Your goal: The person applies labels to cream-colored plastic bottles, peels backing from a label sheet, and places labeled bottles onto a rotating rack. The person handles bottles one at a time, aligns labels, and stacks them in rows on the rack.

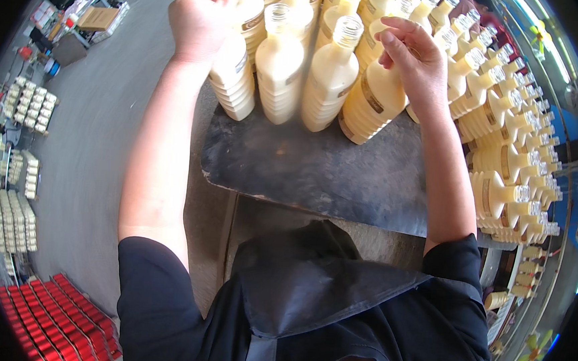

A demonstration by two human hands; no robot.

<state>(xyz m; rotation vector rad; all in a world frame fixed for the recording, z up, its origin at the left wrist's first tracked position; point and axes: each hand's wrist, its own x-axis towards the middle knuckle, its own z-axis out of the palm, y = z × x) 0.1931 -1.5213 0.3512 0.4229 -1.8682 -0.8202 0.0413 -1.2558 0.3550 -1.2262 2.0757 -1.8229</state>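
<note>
Table: dark, scuffed top (290, 170).
Bottle group: cream, ribbed, open-necked (331, 83); on table's far part, packed in rows.
Right-end front bottle: tilted (373, 104), just below right hand.
Left hand: (203, 20) above left-end front bottle (231, 79); fingers bent, grip can't tell.
Right hand: (415, 58) fingers half-curled; contact can't tell.

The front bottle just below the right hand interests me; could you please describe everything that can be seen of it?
The front bottle is pale cream-yellow, smooth and slightly glossy. Ribs ring its lower body, and a brown panel marks the upper body; the material is uncertain. It stands on the dark tabletop, appearing slanted in this wide view, close beside another pale bottle on its left. The right hand hides its top; whether the fingers touch it is unclear.
</note>
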